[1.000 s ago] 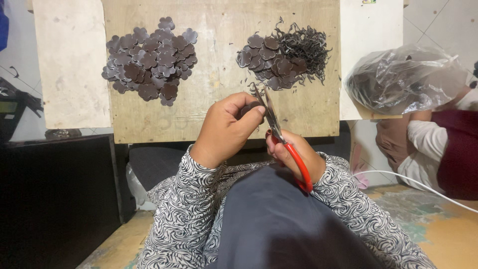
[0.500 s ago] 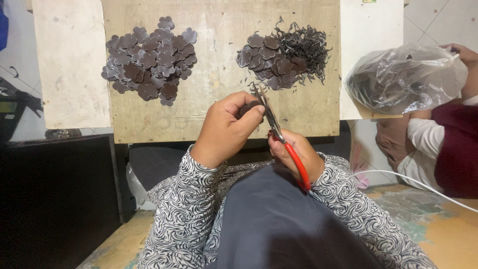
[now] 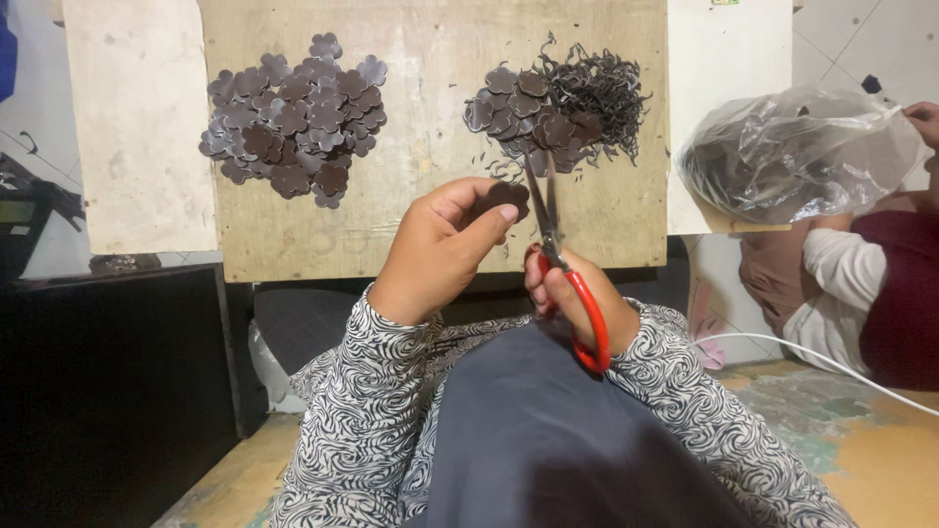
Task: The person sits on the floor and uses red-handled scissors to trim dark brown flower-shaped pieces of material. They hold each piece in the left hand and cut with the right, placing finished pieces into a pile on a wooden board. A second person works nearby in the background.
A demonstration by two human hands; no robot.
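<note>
A bare plywood board carries a heap of dark brown flower-shaped cutouts at its left and a mixed pile of cutouts and curly dark trimmings at its right. Over its near edge, the right hand grips red-handled scissors, blades slightly parted, beside the left hand, whose fingers pinch one small dark brown cutout.

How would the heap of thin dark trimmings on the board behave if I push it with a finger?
The trimmings are thin, curled strands, so they probably weigh very little and would scatter or drag along in a tangle. They look floppy, not stiff. Some lie among the flower-shaped pieces on the wooden board, so a push would likely shift those too.
</note>
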